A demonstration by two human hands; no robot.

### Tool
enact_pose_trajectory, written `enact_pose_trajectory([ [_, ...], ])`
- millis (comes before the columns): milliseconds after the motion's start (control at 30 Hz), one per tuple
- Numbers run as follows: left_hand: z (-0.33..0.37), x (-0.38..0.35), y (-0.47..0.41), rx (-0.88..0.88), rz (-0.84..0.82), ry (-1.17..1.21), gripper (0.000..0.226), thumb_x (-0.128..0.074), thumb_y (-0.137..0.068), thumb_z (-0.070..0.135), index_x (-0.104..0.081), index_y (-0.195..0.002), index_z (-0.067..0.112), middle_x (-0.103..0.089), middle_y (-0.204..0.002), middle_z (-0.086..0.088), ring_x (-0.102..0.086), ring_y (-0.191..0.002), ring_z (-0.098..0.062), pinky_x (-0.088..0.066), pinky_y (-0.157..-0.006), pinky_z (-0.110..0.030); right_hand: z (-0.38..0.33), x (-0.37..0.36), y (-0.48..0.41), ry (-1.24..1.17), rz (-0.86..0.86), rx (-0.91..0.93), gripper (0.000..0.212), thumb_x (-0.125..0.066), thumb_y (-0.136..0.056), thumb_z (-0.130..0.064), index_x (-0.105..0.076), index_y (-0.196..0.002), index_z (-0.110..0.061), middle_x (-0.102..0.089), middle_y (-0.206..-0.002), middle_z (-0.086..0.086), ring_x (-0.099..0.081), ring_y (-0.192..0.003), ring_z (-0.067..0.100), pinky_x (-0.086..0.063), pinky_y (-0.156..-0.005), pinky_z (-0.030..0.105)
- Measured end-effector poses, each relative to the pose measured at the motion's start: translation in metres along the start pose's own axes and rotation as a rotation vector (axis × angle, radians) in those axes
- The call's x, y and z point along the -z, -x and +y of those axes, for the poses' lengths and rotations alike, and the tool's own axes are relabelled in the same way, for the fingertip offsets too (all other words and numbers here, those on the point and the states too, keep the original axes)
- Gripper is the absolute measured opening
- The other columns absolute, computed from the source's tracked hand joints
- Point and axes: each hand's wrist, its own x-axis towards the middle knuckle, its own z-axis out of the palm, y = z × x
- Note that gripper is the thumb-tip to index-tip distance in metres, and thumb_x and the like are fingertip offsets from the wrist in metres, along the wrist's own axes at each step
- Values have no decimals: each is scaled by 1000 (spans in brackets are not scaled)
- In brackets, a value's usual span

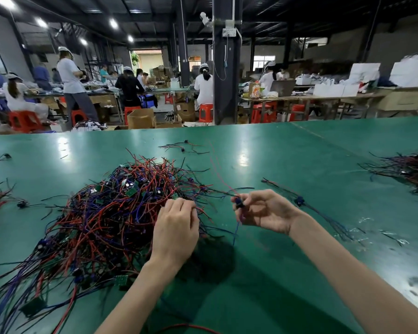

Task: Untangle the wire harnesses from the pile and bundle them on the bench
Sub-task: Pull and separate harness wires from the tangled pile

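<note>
A wide green table point(299, 153) fills the near half of my view, with a busy workshop beyond its far edge. On its left half sits the pile point(111, 213), a broad mound of red, blue and black wires dotted with small green boards. A smaller heap point(410, 169) lies at the far right. A few straightened harnesses point(323, 216) lie just right of the hands, their length running from far-left to near-right.

My left hand point(175, 227) is at the pile's right edge, its back to the camera and its fingers curled down into the strands. Its grip looks closed on a few wires, though the fingertips are hidden. My right hand point(263, 210) hovers just right of it with the palm turned left. Its grip pinches one harness point(239, 203) by the dark connector point(238, 206), between thumb and fingertips.

From that connector a red wire point(220, 177) rises toward the far side and a blue wire point(236, 231) hangs down toward me. A thin dark strand point(221, 192) seems to run left into the pile. So the harness's long axis runs roughly far to near, while its tether lies left of the right grip. The left hand is the one nearer the snag. I judge the coming move calls for the right hand to draw rightward while the left holds the pile back.
</note>
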Motion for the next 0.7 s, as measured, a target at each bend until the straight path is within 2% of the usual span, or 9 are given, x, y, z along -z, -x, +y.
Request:
enact_pose_trajectory([
  [67,15,2,4,18,-120,254,14,-55,-95,18,-66,-96,9,-64,-89,-2,-54,-87,-19,-42,-80,-28,19,4,-2,48,28,22,26,-35,-83,9,-59,-90,4,-58,-75,13,-60,-60,21,-58,-61,29],
  [200,31,-7,12,208,-302,620,16,-55,-96,23,-67,-87,15,-67,-76,6,-57,-70,-5,-45,-72,-25,41,5,-11,104,34,78,30,-37,-85,12,-61,-93,-4,-62,-81,12,-61,-65,19,-58,-71,31],
  [267,32,-9,11,421,-361,879,22,-55,-96,21,-67,-82,9,-68,-73,0,-60,-65,-10,-50,-69,-28,45,4,-12,121,30,99,32,-39,-85,14,-63,-95,-5,-65,-82,13,-63,-65,19,-59,-68,29],
  [333,31,-10,9,599,-411,1087,21,-57,-93,17,-67,-84,-1,-69,-70,-7,-61,-56,-15,-53,-58,-27,49,3,-11,112,18,113,33,-41,-84,16,-64,-95,-4,-65,-82,13,-63,-66,19,-56,-65,29],
  [467,32,-8,11,682,-462,1199,6,-61,-88,1,-66,-86,-1,-70,-67,-10,-62,-51,-15,-52,-50,-24,54,1,-9,197,62,145,31,-44,-83,16,-63,-96,-6,-60,-82,9,-50,-68,17,-37,-63,27],
  [600,35,-6,12,702,-500,1232,13,-56,-90,-5,-66,-84,1,-69,-64,-11,-62,-48,-14,-53,-46,-25,52,0,-7,148,62,119,28,-42,-83,14,-60,-95,-4,-57,-74,8,-49,-58,13,-42,-54,22],
  [700,37,-6,13,728,-512,1236,12,-55,-91,-4,-64,-85,0,-65,-60,-9,-58,-46,-12,-52,-45,-25,52,-1,-7,182,100,144,14,-52,-86,8,-60,-87,-4,-59,-64,2,-52,-52,10,-46,-52,20],
])
